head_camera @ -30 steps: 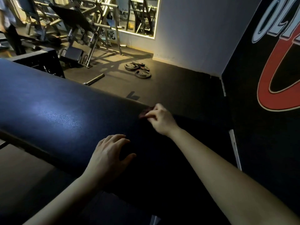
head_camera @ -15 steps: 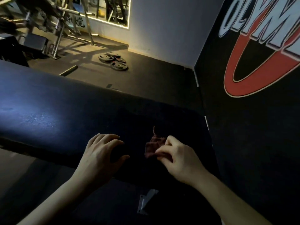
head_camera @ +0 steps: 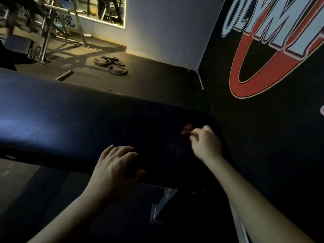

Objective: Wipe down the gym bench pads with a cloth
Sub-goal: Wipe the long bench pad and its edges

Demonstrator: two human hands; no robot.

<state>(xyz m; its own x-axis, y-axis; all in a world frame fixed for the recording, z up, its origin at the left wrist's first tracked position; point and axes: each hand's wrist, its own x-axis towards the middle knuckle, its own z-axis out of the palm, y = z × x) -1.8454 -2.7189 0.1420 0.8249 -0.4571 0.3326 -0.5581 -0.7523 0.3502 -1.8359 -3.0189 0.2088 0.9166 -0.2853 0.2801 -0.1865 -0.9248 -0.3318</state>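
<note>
- A small reddish cloth [head_camera: 187, 129], bunched up and mostly hidden in shadow, lies on top of the dark bench pad [head_camera: 70, 116], close to the pad's rounded right-hand end.
- The right grip [head_camera: 205, 142], a bare hand blurred by motion, is clamped on the cloth. Its curled fingers pinch the cloth and press it to the upholstery.
- The left grip [head_camera: 112, 165], also a bare hand, holds nothing. Its fingers are spread apart and lie flat on the pad's near edge, with the thumb down the front face, likely bracing the pad.
- The pad is long and padded, running from the left of the view to the right. A pale sheen of light falls on its left part, and the right end is very dark.
- A grey metal bracket [head_camera: 163, 202] shows beneath the pad, between the two forearms.
- Beyond the pad, weight plates [head_camera: 110, 64] lie on the dark floor, with a short bar [head_camera: 64, 75] nearby. Further back are a rack and a lit mirror [head_camera: 105, 9].
- A black wall on the right carries a large red and pale blue logo [head_camera: 263, 50].
- The step in hand appears to be wiping the right end of the pad. How much is already clean cannot be told.
- The next move probably calls for sweeping the cloth leftward in overlapping passes with firm, even pressure.
</note>
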